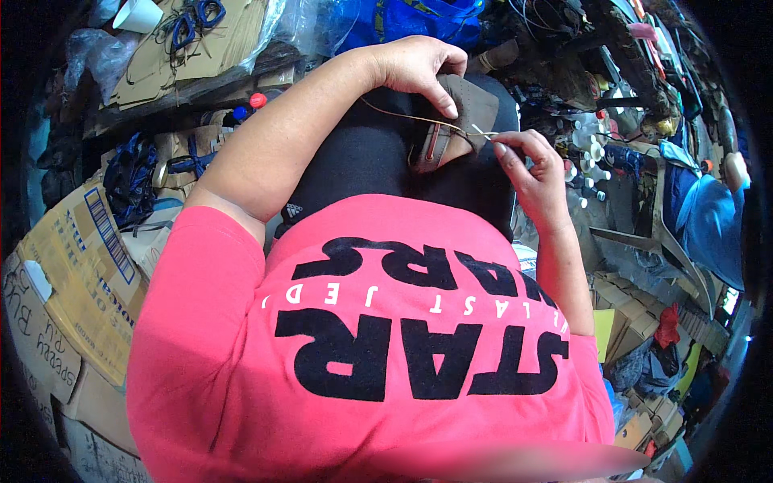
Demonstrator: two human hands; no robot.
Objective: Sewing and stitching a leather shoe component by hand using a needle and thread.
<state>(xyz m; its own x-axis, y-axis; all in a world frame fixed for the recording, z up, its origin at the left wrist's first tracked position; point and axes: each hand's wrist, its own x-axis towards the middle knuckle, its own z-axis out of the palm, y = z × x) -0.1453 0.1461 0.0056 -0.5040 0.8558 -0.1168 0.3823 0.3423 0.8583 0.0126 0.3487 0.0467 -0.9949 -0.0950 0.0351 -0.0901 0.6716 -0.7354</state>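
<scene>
In the head view, a brown-grey leather shoe with a reddish lace along its side (475, 101) rests on the lap of the person's black trousers (354, 157), near the knees. The bare left hand (423, 71) is clamped on its far end, thumb pressed over the upper surface. A thin tan cord (398, 114) runs across the shoe toward the bare right hand (533, 165), whose thumb and forefinger are pinched together on it just beside the shoe. Beyond the knees lies a shiny blue plastic bag (427, 20); white plastic bottles (593, 150) cluster to the right.
</scene>
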